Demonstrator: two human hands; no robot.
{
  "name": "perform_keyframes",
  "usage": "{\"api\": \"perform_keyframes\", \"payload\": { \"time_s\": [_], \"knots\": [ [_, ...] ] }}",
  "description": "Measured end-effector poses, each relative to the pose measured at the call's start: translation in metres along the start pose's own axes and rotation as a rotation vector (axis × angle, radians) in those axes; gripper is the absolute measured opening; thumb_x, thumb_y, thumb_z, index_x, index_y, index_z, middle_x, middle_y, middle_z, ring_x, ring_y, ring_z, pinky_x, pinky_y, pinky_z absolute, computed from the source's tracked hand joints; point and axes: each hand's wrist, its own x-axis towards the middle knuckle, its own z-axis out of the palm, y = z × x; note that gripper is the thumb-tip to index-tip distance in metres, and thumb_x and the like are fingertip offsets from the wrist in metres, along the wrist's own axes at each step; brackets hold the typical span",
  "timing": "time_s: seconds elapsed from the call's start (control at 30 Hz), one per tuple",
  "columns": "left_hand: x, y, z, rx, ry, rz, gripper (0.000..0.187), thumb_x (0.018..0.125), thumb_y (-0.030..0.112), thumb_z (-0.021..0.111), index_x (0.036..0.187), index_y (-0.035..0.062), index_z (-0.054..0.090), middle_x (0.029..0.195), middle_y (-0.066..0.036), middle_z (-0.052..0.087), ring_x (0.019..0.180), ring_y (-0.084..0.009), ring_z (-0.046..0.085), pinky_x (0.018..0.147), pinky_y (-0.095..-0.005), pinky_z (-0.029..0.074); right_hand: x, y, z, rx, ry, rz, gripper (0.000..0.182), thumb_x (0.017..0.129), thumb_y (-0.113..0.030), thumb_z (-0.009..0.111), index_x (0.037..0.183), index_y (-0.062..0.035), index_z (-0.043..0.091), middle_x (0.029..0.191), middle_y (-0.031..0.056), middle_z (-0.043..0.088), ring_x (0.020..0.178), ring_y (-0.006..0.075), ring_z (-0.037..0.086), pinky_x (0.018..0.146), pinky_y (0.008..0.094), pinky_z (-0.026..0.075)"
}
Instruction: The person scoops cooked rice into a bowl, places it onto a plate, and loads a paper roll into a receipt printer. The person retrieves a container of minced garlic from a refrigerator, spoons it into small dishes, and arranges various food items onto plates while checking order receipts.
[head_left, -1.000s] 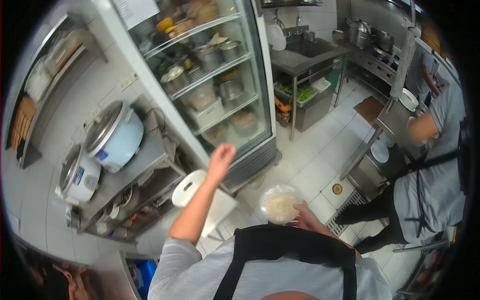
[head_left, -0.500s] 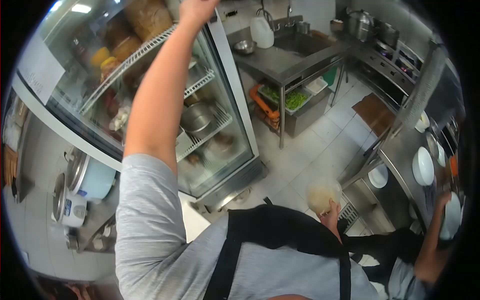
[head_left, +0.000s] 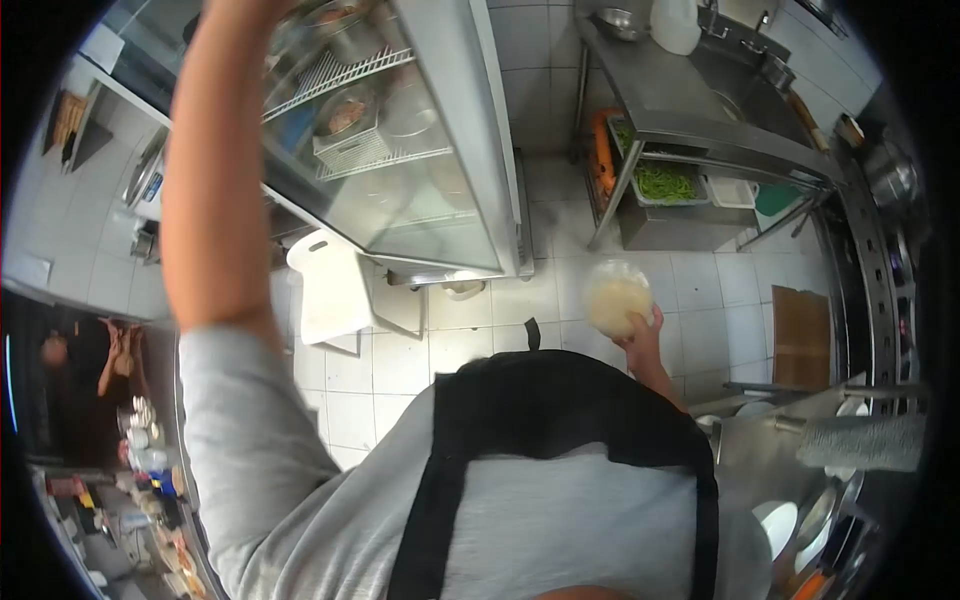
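Observation:
My left arm [head_left: 218, 180] stretches up across the front of a glass-doored fridge [head_left: 430, 200], and its hand lies beyond the top edge of the view. Behind the glass, wire shelves [head_left: 345, 80] carry metal pots and a bowl of reddish food [head_left: 347, 115]. Low in front of my black apron [head_left: 560, 400], my right hand [head_left: 642, 340] grips the near right side of a clear round tub [head_left: 618, 300] with pale contents. Its fingers curl at the rim, and the tub is held over the tiled floor.
A white stool [head_left: 330, 290] stands below the fridge. Ahead right is a steel sink table [head_left: 690, 110] with a tray of green vegetables [head_left: 672, 184] underneath. Cardboard [head_left: 801, 337] lies on the floor; a steel counter with white bowls [head_left: 776, 525] is at my right.
The view has swung right and down. The fridge sits further up and left, my left hand has left the frame, and another person's arm at the right is gone. The tub stays in my right hand.

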Motion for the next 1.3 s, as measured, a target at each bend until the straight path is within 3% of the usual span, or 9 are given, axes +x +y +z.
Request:
{"api": "perform_keyframes", "payload": {
  "time_s": [0.17,0.3,0.33,0.47,0.67,0.9,1.0,1.03,1.3],
  "knots": [
    [-0.101,0.007,-0.131,0.043,0.12,0.009,0.036,0.091,0.011,0.045,0.121,-0.0085,0.043,0.116,-0.015,0.052,0.109,-0.0214,0.05,0.095,-0.0342,0.037,0.067,-0.004,0.072,-0.137,-0.335,0.223,0.075,0.076,-0.016,0.062,0.134,-0.0224,0.014,0.127,0.0169,0.035,0.107,0.0355,0.047,0.073,0.0471,0.047],
    [-0.278,-0.003,-0.14,0.058,0.777,-0.146,0.079,0.087,0.053,0.04,0.135,-0.007,0.023,0.14,-0.019,0.029,0.129,-0.0284,0.029,0.107,-0.0411,0.021,0.1,0.035,0.177,-0.07,-0.562,0.416,0.063,0.079,-0.018,0.061,0.128,-0.0198,0.021,0.127,0.0174,0.035,0.112,0.0376,0.044,0.078,0.0508,0.048],
    [-0.311,-0.005,-0.128,0.055,0.719,-0.181,0.08,0.087,0.054,0.04,0.137,-0.0054,0.023,0.141,-0.019,0.027,0.132,-0.0291,0.025,0.108,-0.0406,0.019,0.112,0.045,0.207,-0.021,-0.637,0.426,0.06,0.08,-0.019,0.061,0.126,-0.019,0.022,0.128,0.0173,0.034,0.112,0.0377,0.044,0.078,0.0514,0.048],
    [-0.38,-0.034,-0.164,0.027,0.893,-0.508,0.077,0.084,0.058,0.046,0.13,-0.0017,0.036,0.126,-0.016,0.046,0.111,-0.0252,0.048,0.097,-0.0363,0.036,0.148,0.1,0.303,0.088,-0.734,0.391,0.054,0.08,-0.019,0.061,0.119,-0.016,0.024,0.129,0.0166,0.033,0.111,0.0374,0.044,0.075,0.0529,0.049],
    [-0.411,-0.083,-0.27,0.297,1.082,-0.509,0.074,0.081,0.054,0.056,0.124,-0.0048,0.04,0.116,-0.018,0.052,0.102,-0.025,0.053,0.09,-0.0356,0.042,0.202,0.131,0.436,0.148,-0.45,0.102,0.058,0.079,-0.011,0.065,0.119,-0.0134,0.023,0.125,0.014,0.036,0.106,0.0331,0.046,0.073,0.0519,0.052],
    [-0.415,-0.102,-0.293,0.426,1.49,-0.54,0.059,0.09,0.049,0.045,0.12,-0.0019,0.044,0.111,-0.015,0.055,0.098,-0.0248,0.054,0.088,-0.0376,0.044,0.36,0.159,0.536,0.249,-0.585,0.0,0.035,0.089,-0.024,0.051,0.116,-0.0006,0.049,0.109,0.0136,0.057,0.095,0.0276,0.058,0.08,0.0398,0.053],
    [-0.417,-0.096,-0.289,0.624,1.452,-0.502,0.057,0.091,0.044,0.046,0.128,0.0009,0.039,0.12,-0.016,0.05,0.106,-0.0257,0.052,0.094,-0.0387,0.041,0.426,0.167,0.601,0.191,-0.693,0.048,0.037,0.09,-0.023,0.049,0.117,0.0012,0.049,0.112,0.0147,0.056,0.098,0.028,0.058,0.08,0.0395,0.053],
    [-0.456,-0.066,-0.314,0.382,1.1,-0.523,0.05,0.093,0.039,0.043,0.129,0.0042,0.038,0.12,-0.018,0.05,0.106,-0.0285,0.053,0.092,-0.0422,0.043,0.44,0.166,0.625,0.165,-0.705,0.054,0.037,0.09,-0.023,0.048,0.118,0.0013,0.048,0.113,0.0148,0.056,0.099,0.028,0.058,0.081,0.0394,0.053],
    [-0.436,-0.05,-0.286,0.816,1.416,-0.541,0.063,0.09,0.054,0.037,0.122,-0.0007,0.045,0.108,-0.02,0.057,0.098,-0.0298,0.057,0.087,-0.0404,0.046,0.516,0.179,0.741,0.043,-0.761,0.065,0.038,0.091,-0.022,0.047,0.12,0.0018,0.047,0.118,0.016,0.053,0.103,0.0285,0.055,0.084,0.0386,0.05]
  ]
}}
